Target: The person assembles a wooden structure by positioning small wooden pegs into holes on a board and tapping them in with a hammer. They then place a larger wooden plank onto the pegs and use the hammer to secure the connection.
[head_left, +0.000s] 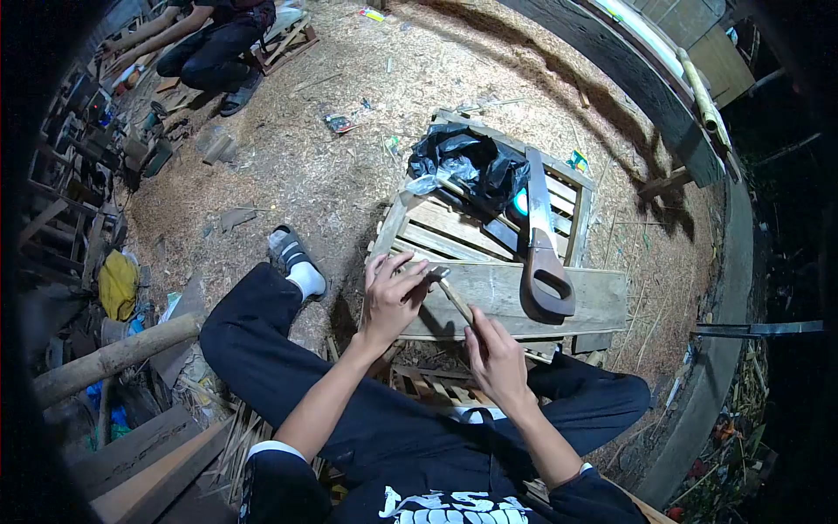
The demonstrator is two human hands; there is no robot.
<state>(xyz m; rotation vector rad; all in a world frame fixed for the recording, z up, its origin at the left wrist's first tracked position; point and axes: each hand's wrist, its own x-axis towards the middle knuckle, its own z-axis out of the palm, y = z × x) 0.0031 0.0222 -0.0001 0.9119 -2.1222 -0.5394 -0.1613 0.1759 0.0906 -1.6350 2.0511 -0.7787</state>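
My right hand (497,354) is closed round the near end of a slim wooden stick (456,299), which slants up and to the left. A small metal piece (438,273) shows at the stick's far end. My left hand (391,299) has its fingers bent and pinched at that metal end; what lies between its fingertips is mostly hidden. Both hands are over the near edge of a wide grey plank (489,288). On the plank's right half rests the brown handle of a handsaw (546,253), its blade pointing away from me.
Beyond the plank, a slatted wooden crate (419,229) carries a black plastic bag (471,159) and some tools. A thick pole (118,358) and boards lie at left. Wood shavings cover the ground (305,175). Another person (214,57) crouches at the upper left.
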